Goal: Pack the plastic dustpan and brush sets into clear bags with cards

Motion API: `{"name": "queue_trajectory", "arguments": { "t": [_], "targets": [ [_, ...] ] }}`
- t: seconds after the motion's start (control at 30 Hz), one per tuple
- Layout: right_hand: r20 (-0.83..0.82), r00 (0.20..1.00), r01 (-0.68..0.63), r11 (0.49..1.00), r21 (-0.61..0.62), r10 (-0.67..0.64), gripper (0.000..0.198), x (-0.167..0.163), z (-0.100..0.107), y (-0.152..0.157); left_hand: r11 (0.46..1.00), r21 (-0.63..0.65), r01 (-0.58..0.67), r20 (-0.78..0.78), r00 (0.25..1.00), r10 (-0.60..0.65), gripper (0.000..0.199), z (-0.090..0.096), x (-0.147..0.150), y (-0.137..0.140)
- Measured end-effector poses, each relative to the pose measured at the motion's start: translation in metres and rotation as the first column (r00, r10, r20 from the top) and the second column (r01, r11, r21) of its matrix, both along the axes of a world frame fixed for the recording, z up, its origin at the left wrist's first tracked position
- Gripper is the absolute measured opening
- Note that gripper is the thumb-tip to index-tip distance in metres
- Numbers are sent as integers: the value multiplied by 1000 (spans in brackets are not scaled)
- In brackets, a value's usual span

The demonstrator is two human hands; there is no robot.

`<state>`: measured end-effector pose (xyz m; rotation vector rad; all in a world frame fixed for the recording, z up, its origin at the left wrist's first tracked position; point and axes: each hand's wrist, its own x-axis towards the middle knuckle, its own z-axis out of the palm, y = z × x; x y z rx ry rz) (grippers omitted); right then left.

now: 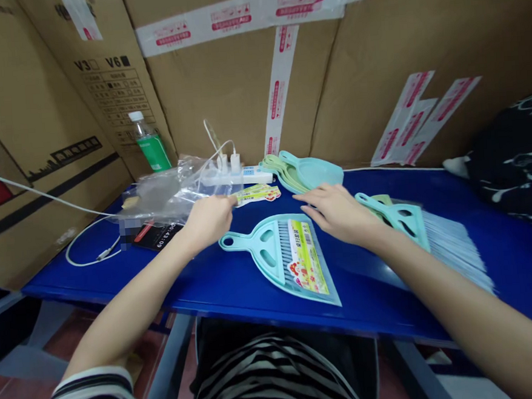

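My left hand [211,221] is closed, its curled fingertips at the left end of a small stack of yellow-green paper labels [259,194]. Nothing shows in my right hand [333,213], which hovers palm down with thumb and fingers apart, right of the labels. Between and below both hands lies a mint-green dustpan [270,257] with a small matching brush set in it. A printed label [307,257] lies across its bristles. Behind my right hand are nested green and blue dustpans [314,170].
More brushes [453,241] lie under and beyond my right forearm. At the left are a crumpled clear plastic bag [165,191], a phone [157,234], a white cable and a green-labelled bottle [150,144]. A power strip [255,175] stands before the cardboard wall [222,87].
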<state>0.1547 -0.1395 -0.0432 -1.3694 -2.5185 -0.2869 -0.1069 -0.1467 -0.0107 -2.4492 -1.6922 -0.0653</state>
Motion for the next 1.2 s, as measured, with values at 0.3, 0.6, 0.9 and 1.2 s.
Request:
{"name": "queue_trajectory", "arguments": {
  "t": [0.3, 0.6, 0.9, 1.2],
  "targets": [
    [-203, 971, -169, 961, -220, 124, 31, -5, -20, 18, 951, -173, 258, 320, 927, -194, 32, -6, -16, 23],
    [-232, 973, -87, 917, -389, -6, 22, -2, -6, 8, 970, -192, 150, -25, 987, -157, 31, -16, -11, 26],
    [-148, 959, 176, 917, -358, -242, 22, 7, 24, -4, 964, -180, 193, -16, 980, -199, 22, -19, -6, 22],
    [-142, 969, 160, 955, -248, -200, 24, 21, 9, 8, 988, -154, 32, -57, 998, -41, 42, -15, 1, 15]
  ]
}}
